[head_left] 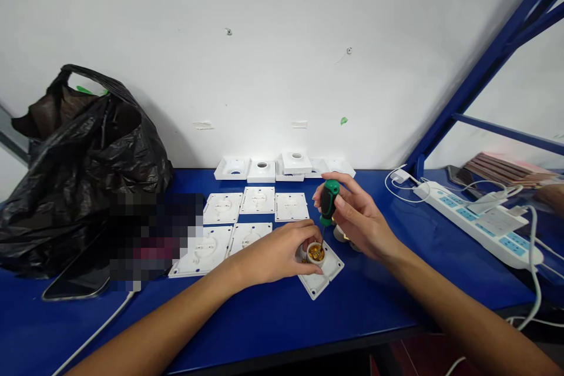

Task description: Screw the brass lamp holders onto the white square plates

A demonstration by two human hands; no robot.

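Observation:
My left hand point(278, 252) grips a small white lamp socket point(316, 252) with brass parts inside, seated on a white square plate point(321, 274) on the blue table point(352, 305). My right hand point(359, 216) holds a green and black screwdriver point(328, 202) upright, its tip down inside the socket. Several more white square plates point(258, 200) lie in rows just behind my left hand.
A row of white covers point(262, 170) stands along the wall. A large black plastic bag point(74, 158) fills the left side, with a phone point(77, 282) and a cable in front. A white power strip point(484, 220) with plugs lies right, beside a blue shelf frame point(484, 70).

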